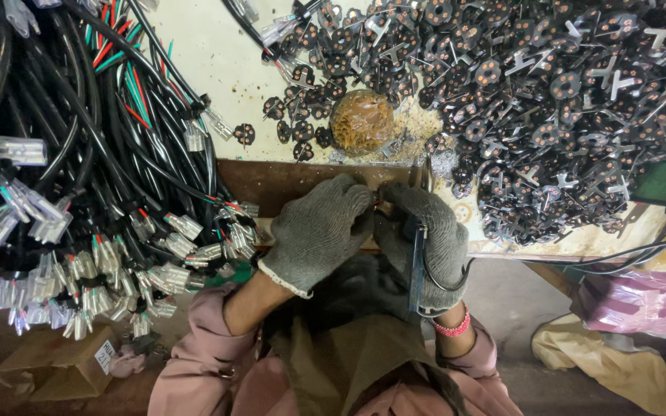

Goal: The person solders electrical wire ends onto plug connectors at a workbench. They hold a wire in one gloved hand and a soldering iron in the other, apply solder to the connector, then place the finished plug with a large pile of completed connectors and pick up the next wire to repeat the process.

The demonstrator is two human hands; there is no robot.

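A cluttered surface [217,69] is seen; a small plug part [378,202] is pinched by both gloved hands, left [319,231] and right [425,235], and could be dropped among the plug pieces [549,100].

What your gloves and the frame edges are keeping from view

Your gloved left hand [319,231] and right hand [424,239] are closing over whatever small part sits between the fingers [364,202], so you are not seeing its shape. The dark tool [416,266] in your right hand is showing only one edge. The cable bundle [79,154] is running off the left and top edges, and the pile of plug inserts [549,100] is spilling past the top and right; single inserts are blurring together.
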